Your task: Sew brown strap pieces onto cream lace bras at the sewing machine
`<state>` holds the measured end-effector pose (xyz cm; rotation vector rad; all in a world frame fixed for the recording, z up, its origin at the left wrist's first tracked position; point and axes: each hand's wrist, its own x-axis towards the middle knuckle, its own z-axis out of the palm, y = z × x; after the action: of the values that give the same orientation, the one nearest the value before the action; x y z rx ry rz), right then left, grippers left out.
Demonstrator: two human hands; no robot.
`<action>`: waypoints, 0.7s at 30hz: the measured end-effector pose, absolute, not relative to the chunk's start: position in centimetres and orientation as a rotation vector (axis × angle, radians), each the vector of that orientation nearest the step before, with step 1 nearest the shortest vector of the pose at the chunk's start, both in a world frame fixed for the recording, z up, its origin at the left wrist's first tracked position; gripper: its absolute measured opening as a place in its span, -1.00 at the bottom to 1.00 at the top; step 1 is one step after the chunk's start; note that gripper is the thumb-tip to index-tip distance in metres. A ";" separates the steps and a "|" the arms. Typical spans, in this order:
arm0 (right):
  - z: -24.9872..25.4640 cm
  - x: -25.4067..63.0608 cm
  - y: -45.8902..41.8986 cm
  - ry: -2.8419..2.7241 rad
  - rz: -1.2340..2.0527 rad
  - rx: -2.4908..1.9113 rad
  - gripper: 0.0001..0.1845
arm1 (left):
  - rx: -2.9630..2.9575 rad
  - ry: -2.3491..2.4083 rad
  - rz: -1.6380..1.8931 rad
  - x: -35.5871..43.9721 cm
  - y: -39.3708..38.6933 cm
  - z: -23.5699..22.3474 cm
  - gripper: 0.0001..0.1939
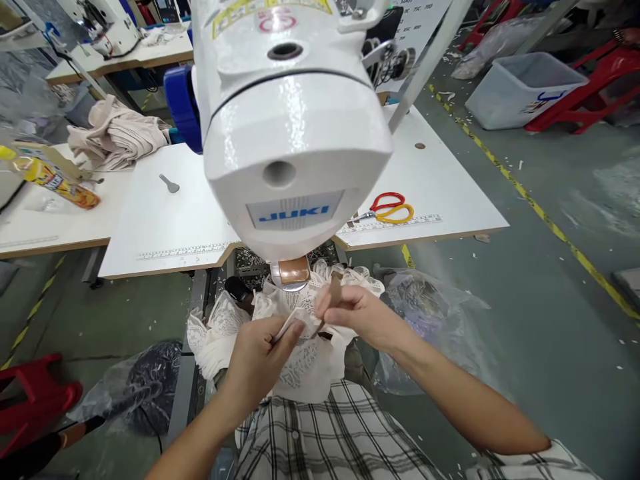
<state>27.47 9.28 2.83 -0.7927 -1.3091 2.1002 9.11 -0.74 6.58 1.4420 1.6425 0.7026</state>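
Observation:
A white JUKI sewing machine (pixel 295 153) rises in front of me. Cream lace fabric (pixel 303 370) lies bunched below its head and drapes towards my lap. My left hand (pixel 265 350) pinches a folded edge of this fabric between thumb and fingers. Close beside it, my right hand (pixel 357 313) is closed on a narrow brown strip (pixel 335 290), whose upper end sticks up past the fingers. The strip's lower end is partly hidden by the hand and the lace. Whether the strip touches the fabric edge I cannot tell.
Scissors (pixel 393 208) with red and yellow handles lie on the white table (pixel 440 173) at right. On the left are a small grey tool (pixel 169 183), a folded beige cloth stack (pixel 117 133) and a bottle (pixel 55 180). Plastic bags (pixel 430 320) and a grey bin (pixel 525 90) stand on the floor.

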 end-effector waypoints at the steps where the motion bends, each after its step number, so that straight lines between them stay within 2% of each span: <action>1: 3.4 27.3 9.2 -1.419 2.140 -0.731 -0.79 | 1.451 1.631 0.697 9.1 -0.6 6.6 -0.56; 6: 4.6 26.2 8.5 -1.589 2.069 -0.628 -0.86 | 1.443 1.590 0.723 9.4 -0.6 6.6 -0.60; 12: 3.6 25.9 9.0 -1.270 2.026 -0.726 -0.80 | 1.583 1.707 1.203 11.4 -1.5 3.5 -0.93; 13: 3.7 26.0 9.5 -1.278 2.016 -0.740 -0.79 | 1.655 1.750 1.284 11.6 -1.5 2.9 -0.94; 15: 4.2 26.4 10.7 -1.394 1.976 -0.789 -0.75 | 1.900 1.768 1.347 11.5 -1.2 2.3 -0.73; 17: 4.7 26.9 12.2 -1.528 1.921 -0.858 -0.70 | 2.162 1.692 1.255 10.7 -0.4 2.5 -0.59; 21: 5.0 26.8 15.6 -1.665 1.742 -1.000 -0.72 | 2.091 1.705 1.025 8.7 1.9 4.7 -0.67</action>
<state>26.80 15.61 4.96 -0.9999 -1.6654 1.7418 8.71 1.85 4.73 2.0905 1.7053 1.0253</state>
